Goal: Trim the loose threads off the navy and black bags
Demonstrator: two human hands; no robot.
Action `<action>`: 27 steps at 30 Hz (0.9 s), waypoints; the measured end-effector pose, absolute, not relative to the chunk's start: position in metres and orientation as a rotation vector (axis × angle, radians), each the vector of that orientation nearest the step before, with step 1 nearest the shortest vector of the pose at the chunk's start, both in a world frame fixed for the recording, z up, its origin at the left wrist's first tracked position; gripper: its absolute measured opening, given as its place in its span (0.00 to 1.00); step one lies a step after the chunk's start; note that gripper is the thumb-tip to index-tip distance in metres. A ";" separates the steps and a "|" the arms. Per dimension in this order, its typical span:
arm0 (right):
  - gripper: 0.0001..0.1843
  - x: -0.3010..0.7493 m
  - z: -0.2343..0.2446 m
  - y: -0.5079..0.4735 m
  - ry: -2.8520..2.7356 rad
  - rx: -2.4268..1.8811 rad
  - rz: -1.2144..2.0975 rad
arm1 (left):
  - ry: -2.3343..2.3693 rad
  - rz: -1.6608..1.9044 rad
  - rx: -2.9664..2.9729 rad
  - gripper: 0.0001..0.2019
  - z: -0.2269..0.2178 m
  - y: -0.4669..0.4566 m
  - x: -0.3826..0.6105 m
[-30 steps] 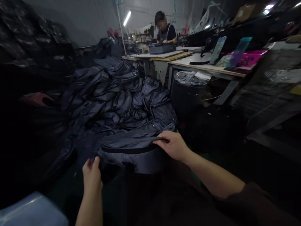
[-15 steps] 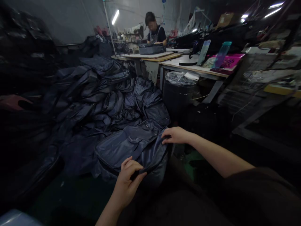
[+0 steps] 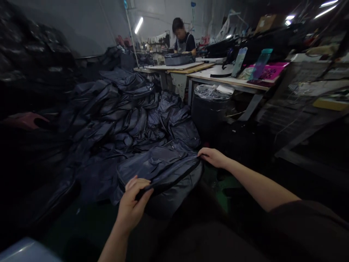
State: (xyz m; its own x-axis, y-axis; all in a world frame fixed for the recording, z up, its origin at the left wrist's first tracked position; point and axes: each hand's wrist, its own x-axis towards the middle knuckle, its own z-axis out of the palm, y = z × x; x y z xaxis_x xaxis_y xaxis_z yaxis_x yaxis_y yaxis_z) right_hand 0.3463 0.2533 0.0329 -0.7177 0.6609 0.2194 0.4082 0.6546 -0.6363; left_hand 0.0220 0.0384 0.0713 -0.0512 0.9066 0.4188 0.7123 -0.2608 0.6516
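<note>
A dark blue-grey backpack [image 3: 160, 163] lies in front of me, its near side draped toward my lap. My left hand [image 3: 135, 198] pinches its near edge between thumb and fingers, by a dark zipper seam. At the backpack's right end, my right hand [image 3: 214, 157] is closed on the same edge, fingertips pressed together. The seam is drawn fairly straight between both hands. Dim light hides exactly which layers the fingers hold.
A heap of similar dark bags [image 3: 131, 109] spreads beyond. A lined bin [image 3: 209, 109] stands right of it, beside a worktable [image 3: 201, 75] with bottles and a pink basket [image 3: 272, 71]. A co-worker [image 3: 185, 42] sits behind. A pink plastic stool [image 3: 24, 120] is at left.
My hands have moved apart, the left one leftward and the right one rightward. The backpack's edge between them is straighter. The view has shifted slightly.
</note>
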 end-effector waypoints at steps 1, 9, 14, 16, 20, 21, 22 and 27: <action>0.09 0.344 0.034 0.242 -2.379 -0.849 0.774 | 1.803 1.217 1.949 0.04 0.071 0.037 0.011; 0.05 0.283 0.065 0.151 -1.945 -0.668 0.769 | 2.035 0.622 1.912 0.16 0.077 -0.009 -0.030; 0.08 0.248 0.075 0.117 -2.455 -0.260 0.564 | 1.854 0.455 2.087 0.18 0.099 0.006 0.046; 0.09 0.243 0.071 0.107 -2.500 -0.118 0.572 | 1.670 0.496 2.043 0.07 0.098 0.016 0.068; 0.07 0.249 0.057 0.115 -2.212 -0.271 1.004 | 1.563 0.633 1.997 0.07 0.073 0.020 0.082; 0.07 0.251 0.052 0.124 -2.095 -0.445 1.085 | 1.611 0.686 2.017 0.08 0.065 0.019 0.083; 0.09 0.254 0.047 0.133 -1.997 -0.644 1.140 | 1.658 0.740 2.044 0.09 0.057 0.017 0.085; 0.16 0.257 0.021 0.179 -1.948 -1.173 1.320 | 1.688 0.895 2.173 0.11 0.040 0.013 0.102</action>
State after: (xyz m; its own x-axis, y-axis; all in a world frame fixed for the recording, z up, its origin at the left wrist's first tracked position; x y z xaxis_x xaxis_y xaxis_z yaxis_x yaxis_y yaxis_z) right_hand 0.2568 0.1788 0.0207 -0.4993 0.8646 -0.0566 0.3729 0.1555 -0.9147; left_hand 0.1021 0.0131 0.0404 0.1411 0.9388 0.3143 0.7868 -0.2990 0.5399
